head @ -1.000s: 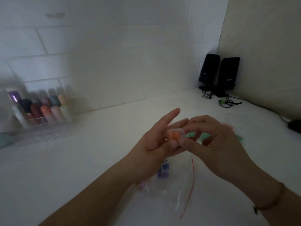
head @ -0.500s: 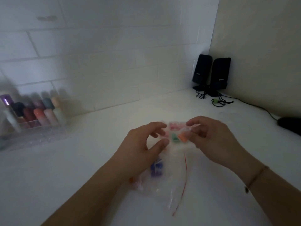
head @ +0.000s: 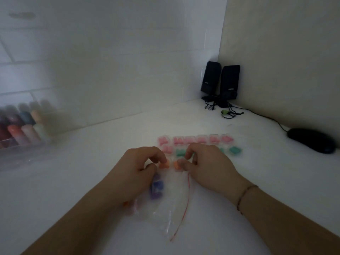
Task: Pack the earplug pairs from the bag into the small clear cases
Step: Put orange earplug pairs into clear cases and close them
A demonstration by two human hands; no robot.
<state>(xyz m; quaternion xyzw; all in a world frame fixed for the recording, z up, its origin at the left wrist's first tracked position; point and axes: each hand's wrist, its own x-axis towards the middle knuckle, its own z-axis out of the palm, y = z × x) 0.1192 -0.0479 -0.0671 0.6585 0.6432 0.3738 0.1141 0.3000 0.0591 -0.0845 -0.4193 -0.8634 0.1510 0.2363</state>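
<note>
My right hand (head: pixel 207 166) pinches a small clear case with orange earplugs (head: pixel 177 165) low over the white table. My left hand (head: pixel 139 170) has curled fingers. Its fingertips are at a second orange case (head: pixel 163 165) just to the left; blur hides whether they grip it. Behind the hands lie rows of filled cases, pink ones (head: pixel 195 139) at the back and green ones (head: pixel 235 150) in front of them. The clear zip bag (head: pixel 176 205) with a red seal line lies under my wrists, and purple earplugs (head: pixel 156 188) show inside it.
Two black speakers (head: pixel 220 83) with cables stand in the far corner. A black mouse (head: pixel 311 139) lies at the right. A clear organiser with coloured tubes (head: pixel 24 131) stands at the far left by the tiled wall.
Both hands have dropped from chest height to the table. The orange case went from my left fingers to my right hand, which brought it down beside the rows of cases.
</note>
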